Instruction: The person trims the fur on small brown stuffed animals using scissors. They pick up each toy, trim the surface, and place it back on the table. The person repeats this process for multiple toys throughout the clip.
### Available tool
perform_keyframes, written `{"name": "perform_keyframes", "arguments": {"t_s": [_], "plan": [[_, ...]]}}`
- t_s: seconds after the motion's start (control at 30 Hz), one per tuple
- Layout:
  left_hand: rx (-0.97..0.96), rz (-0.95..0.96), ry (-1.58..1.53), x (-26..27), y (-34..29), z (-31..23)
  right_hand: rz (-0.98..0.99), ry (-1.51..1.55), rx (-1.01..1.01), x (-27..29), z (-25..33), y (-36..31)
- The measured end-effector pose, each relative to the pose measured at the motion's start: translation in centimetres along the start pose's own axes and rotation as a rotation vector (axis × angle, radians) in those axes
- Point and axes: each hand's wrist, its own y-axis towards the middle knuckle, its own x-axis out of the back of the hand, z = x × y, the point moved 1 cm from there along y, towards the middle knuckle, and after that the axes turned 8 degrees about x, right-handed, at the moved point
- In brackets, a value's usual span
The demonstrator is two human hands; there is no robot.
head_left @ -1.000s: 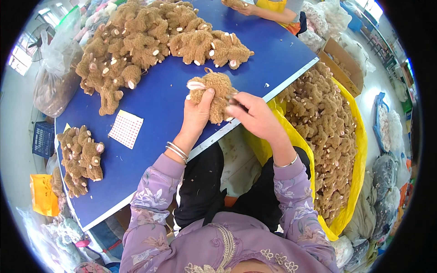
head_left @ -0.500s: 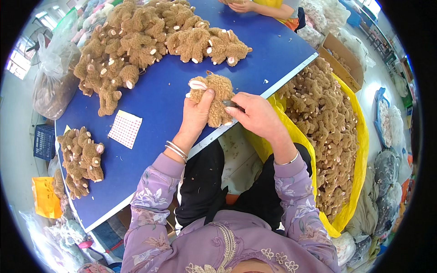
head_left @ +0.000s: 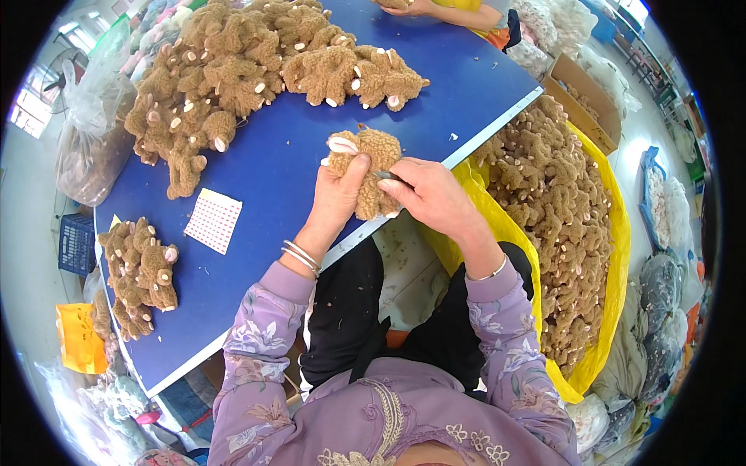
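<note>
My left hand (head_left: 336, 194) is closed on a brown plush toy (head_left: 378, 155) with a pale inner ear, held over the near edge of the blue table (head_left: 311, 155). Its thumb presses on the toy's front. In my right hand (head_left: 435, 194) is a small dark metal tool (head_left: 392, 178), its tip against the curly fabric; the fingers hide most of it, so its exact kind does not show. To the left on the table lie a sheet of small red-marked labels (head_left: 214, 220) and a small pile of similar toys (head_left: 138, 272).
A large heap of brown plush toys (head_left: 225, 70) covers the table's far left. At my right a yellow sack (head_left: 610, 303) is full of more, near a cardboard box (head_left: 587, 97). Across the table another person's arm (head_left: 458, 15) shows. A blue crate (head_left: 76, 243) stands left.
The toy and both hands have shifted very slightly; the dark tool's tip still rests at the toy's right side. My grip on both stays the same.
</note>
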Motion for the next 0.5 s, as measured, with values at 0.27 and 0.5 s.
{"name": "perform_keyframes", "arguments": {"t_s": [0.27,0.5], "plan": [[0.049,0.005,-0.135,-0.7,-0.2,-0.7,-0.583,0.419,-0.209,0.5,-0.8,0.0],[0.222,0.324,-0.095,-0.5,-0.9,-0.4,-0.307,0.289,-0.331,-0.8,-1.6,1.1]]}}
